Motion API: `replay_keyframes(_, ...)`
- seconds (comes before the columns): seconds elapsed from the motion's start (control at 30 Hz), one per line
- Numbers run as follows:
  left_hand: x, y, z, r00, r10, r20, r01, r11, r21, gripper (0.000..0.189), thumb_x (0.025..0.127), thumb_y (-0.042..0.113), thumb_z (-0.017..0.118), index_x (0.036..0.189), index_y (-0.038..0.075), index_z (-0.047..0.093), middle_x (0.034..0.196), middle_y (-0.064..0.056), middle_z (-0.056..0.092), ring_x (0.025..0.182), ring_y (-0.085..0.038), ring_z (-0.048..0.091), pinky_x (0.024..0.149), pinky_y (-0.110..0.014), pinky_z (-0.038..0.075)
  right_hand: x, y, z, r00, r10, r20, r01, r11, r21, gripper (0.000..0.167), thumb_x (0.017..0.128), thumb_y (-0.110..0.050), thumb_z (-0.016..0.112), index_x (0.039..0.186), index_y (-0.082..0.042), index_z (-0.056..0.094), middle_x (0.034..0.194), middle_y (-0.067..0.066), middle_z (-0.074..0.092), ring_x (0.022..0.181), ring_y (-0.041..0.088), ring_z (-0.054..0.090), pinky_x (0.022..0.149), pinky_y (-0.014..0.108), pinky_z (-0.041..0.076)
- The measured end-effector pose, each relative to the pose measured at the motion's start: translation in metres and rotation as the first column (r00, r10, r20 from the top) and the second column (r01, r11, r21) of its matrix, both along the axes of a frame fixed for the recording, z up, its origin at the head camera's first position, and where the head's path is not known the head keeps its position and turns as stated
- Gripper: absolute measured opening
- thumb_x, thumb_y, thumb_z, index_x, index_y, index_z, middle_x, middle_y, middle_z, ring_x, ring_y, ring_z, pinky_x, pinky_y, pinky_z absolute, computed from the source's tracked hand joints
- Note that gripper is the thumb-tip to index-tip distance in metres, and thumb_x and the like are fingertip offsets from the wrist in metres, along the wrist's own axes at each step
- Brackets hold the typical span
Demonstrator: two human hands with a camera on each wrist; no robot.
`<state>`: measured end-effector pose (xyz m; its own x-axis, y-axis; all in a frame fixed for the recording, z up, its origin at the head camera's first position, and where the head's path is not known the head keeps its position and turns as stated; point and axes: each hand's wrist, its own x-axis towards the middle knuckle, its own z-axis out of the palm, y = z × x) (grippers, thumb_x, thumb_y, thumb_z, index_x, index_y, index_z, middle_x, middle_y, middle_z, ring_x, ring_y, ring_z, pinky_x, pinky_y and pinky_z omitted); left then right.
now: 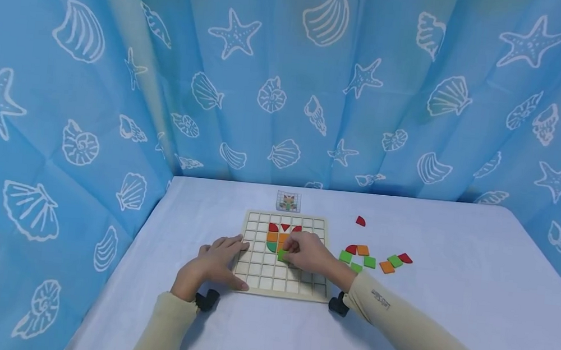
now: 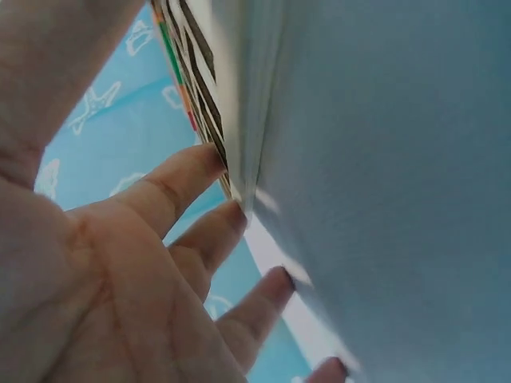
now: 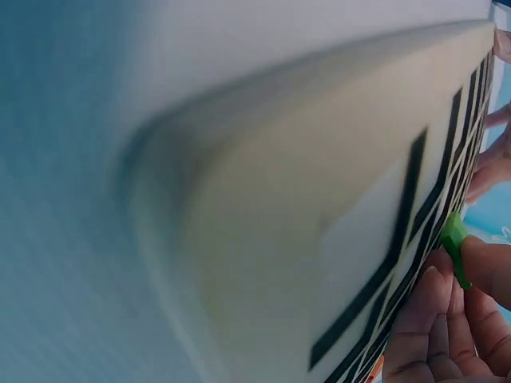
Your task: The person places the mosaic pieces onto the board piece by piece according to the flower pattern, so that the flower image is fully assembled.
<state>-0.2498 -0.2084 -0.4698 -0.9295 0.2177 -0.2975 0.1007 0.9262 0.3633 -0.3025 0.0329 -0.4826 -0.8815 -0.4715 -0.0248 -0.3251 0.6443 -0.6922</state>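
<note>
A pale gridded board [image 1: 260, 283] lies on the table with several coloured tiles set in its squares. Red pieces [image 1: 274, 227] form the top row, orange squares [image 1: 272, 236] sit below, and a teal quarter-round tile [image 1: 271, 247] is under those. My right hand [image 1: 307, 252] pinches a green square tile [image 3: 453, 236] between thumb and fingers, low over the middle of the grid. My left hand [image 1: 218, 260] rests with fingers spread along the board's left edge; in the left wrist view its fingertips [image 2: 209, 158] touch the rim.
Right of the board lie loose tiles: green squares [image 1: 369, 262], orange squares [image 1: 386, 267] and red quarter-rounds [image 1: 405, 258]. One red quarter-round [image 1: 360, 221] lies farther back. A small pattern card [image 1: 288, 202] is behind the board. A blue shell-print curtain [image 1: 289, 85] hangs behind the table.
</note>
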Motion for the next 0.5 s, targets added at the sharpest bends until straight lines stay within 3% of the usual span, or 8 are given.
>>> replay_keyframes(0.33, -0.0004, -0.0004, 0.0031, 1.0, 0.007, 0.003, -0.007, 1.0, -0.01, 0.1, 0.068, 0.049, 0.088, 0.151, 0.021, 0.04, 0.164, -0.004, 0.026, 0.15, -0.033, 0.022, 0.114, -0.063, 0.023, 0.0027, -0.0033, 0.0021, 0.998, 0.049, -0.042, -0.048, 0.998, 0.029, 0.011, 0.086, -0.011, 0.077, 0.09, -0.01, 0.067, 0.083, -0.003, 0.066, 0.077, 0.01, 0.058, 0.073, 0.027, 0.052)
replay_keyframes(0.5, -0.0011, -0.0017, 0.0008, 1.0, -0.003, 0.001, 0.003, 1.0, -0.005, 0.099, 0.069, 0.049, 0.087, 0.151, 0.02, 0.04, 0.164, -0.005, 0.026, 0.15, -0.033, 0.022, 0.113, -0.063, 0.024, 0.0028, -0.0041, 0.0023, 0.999, 0.044, -0.022, -0.043, 0.998, 0.051, 0.011, 0.087, -0.013, 0.076, 0.092, -0.011, 0.066, 0.085, -0.004, 0.065, 0.079, 0.011, 0.058, 0.076, 0.028, 0.052)
